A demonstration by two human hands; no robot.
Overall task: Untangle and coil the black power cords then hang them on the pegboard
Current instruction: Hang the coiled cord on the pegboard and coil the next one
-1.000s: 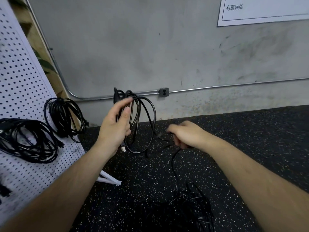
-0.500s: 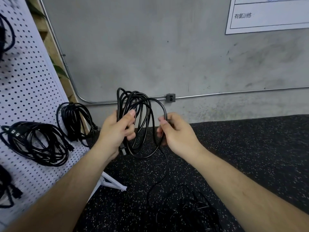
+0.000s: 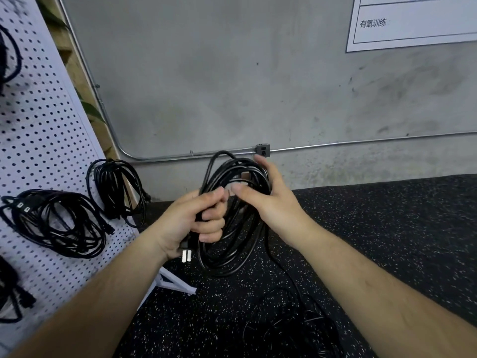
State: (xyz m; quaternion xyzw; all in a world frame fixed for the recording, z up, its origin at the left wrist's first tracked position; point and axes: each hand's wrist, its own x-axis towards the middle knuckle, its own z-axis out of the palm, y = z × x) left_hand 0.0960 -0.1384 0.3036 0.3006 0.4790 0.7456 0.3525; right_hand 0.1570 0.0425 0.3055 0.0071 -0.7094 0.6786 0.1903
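My left hand (image 3: 196, 223) grips a coil of black power cord (image 3: 232, 244) at its left side, and the cord's plug (image 3: 186, 254) with silver prongs sticks out below the palm. My right hand (image 3: 268, 197) lies over the coil's upper right, thumb across the front and fingers curled behind the loops. A loose length of the same cord runs down from the coil to a tangled pile of black cords (image 3: 289, 329) on the floor. The white pegboard (image 3: 46, 140) leans at the left, carrying several coiled black cords (image 3: 56, 223).
The floor is black speckled rubber (image 3: 387, 228). A grey concrete wall (image 3: 232, 73) with a metal conduit and an outlet box (image 3: 263, 150) stands behind. The pegboard's white foot (image 3: 178, 282) juts onto the floor below my left forearm. A white sign (image 3: 413, 21) hangs upper right.
My right hand has brought another loop of cord up onto the coil and now lies over its top right. The coil has grown thicker. My left hand has closed tighter around it.
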